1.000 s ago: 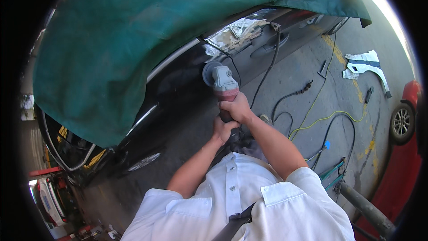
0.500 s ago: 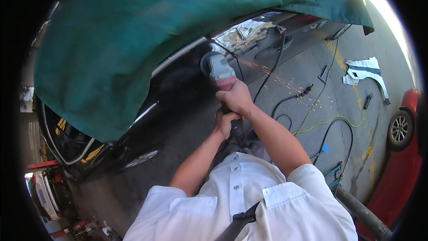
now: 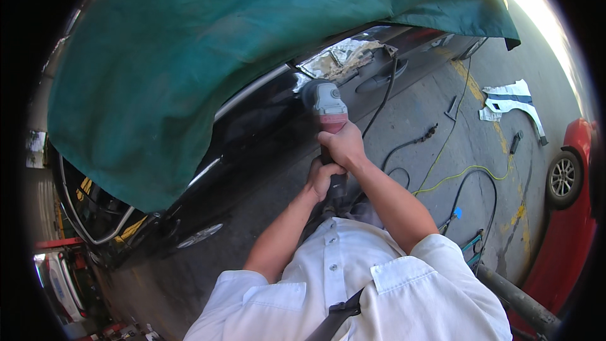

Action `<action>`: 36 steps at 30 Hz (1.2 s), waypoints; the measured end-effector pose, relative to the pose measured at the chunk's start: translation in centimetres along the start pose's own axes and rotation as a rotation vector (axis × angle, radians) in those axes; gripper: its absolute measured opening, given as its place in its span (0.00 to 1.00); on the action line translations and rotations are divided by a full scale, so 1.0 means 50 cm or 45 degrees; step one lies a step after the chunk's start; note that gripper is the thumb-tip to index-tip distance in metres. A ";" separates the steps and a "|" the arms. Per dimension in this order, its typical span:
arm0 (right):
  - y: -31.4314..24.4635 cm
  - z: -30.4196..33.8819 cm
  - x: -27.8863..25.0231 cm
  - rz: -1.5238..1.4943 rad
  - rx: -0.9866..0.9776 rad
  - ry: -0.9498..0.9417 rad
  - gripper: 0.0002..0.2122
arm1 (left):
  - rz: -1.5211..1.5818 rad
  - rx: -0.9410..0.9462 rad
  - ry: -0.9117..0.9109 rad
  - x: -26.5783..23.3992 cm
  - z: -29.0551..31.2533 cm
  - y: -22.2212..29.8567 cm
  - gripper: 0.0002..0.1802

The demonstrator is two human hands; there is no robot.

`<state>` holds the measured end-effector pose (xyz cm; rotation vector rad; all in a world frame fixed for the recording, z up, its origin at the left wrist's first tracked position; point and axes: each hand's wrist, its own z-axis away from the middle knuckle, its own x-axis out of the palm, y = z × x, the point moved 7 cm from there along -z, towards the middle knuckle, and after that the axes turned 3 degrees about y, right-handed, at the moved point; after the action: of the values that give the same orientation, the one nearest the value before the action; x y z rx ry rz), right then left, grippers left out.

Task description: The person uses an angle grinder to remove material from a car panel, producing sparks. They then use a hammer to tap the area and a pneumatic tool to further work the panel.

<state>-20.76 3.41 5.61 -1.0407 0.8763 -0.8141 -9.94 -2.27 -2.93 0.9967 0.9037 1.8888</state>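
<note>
Both my hands are closed around an angle grinder [image 3: 329, 102] with a grey head and a red-and-black body. My right hand [image 3: 345, 144] wraps its red part just behind the head, and my left hand [image 3: 324, 179] grips the dark rear end lower down. The grinder's disc, blurred, is at the side of a black car [image 3: 252, 136], beside a patch of bare, torn-looking metal [image 3: 338, 62]. Whether the disc touches the panel I cannot tell. A green cover [image 3: 189, 57] drapes over the upper part of the car.
Black cables [image 3: 401, 146] and a yellow-green hose [image 3: 451, 181] lie on the grey floor to the right. A hammer [image 3: 452, 107] and a white fender panel [image 3: 514, 102] lie farther off. A red car [image 3: 558, 259] stands at the right edge, near a grey pole [image 3: 514, 293].
The grinder and both hands have shifted slightly right along the car's side. Orange sparks that flew off to the right are no longer visible.
</note>
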 end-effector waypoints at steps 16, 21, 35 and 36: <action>0.022 -0.015 -0.032 0.070 0.220 -0.026 0.22 | -0.052 -0.111 -0.032 0.029 -0.036 -0.015 0.24; -0.040 -0.062 -0.012 0.106 -0.027 -0.034 0.22 | 0.128 0.072 0.016 0.017 -0.057 0.046 0.17; 0.029 -0.047 -0.048 0.015 0.104 -0.026 0.22 | 0.008 -0.002 -0.007 0.047 -0.054 0.008 0.18; 0.027 -0.055 -0.041 -0.001 0.069 -0.037 0.22 | -0.036 0.067 0.041 0.038 -0.061 0.017 0.18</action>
<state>-23.89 4.60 4.07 -1.0031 0.8244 -0.8174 -13.57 -1.63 -2.97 0.9821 0.9861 1.8704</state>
